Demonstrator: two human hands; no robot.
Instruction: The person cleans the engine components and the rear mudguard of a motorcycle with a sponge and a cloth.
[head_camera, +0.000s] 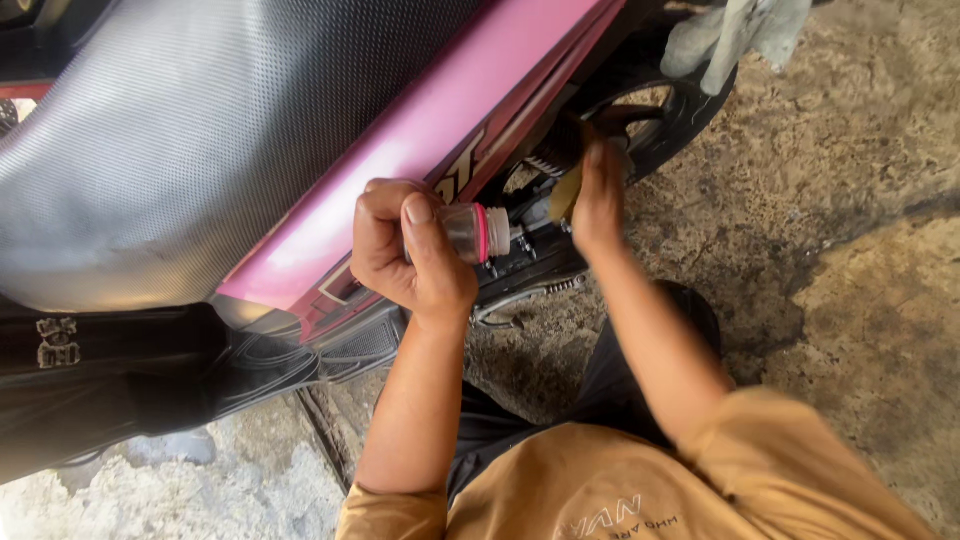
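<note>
Left hand (405, 250) fingers (420, 222) wrap the small clear bottle (475, 232), nozzle protruding.

The padded scooter seat (190, 140) is black with a fine dotted grain that catches a grey sheen. Below it the smooth plastic side panel (430, 140) is pink, with a dark stripe and pale edging near its lower end. The ribbed rubber footboard (300, 355) is black. The small plastic bottle (478, 233) in the left hand (405, 250) is clear and greyish, with a bright pink ring and a whitish cap. The folded cloth (566, 190) under the right hand (598, 195) is mustard yellow. The short-sleeved shirt (640, 480) is tan with pale lettering. The rough concrete floor (850, 200) is mottled brown and grey. The rear tyre (690, 105) is black.
</note>
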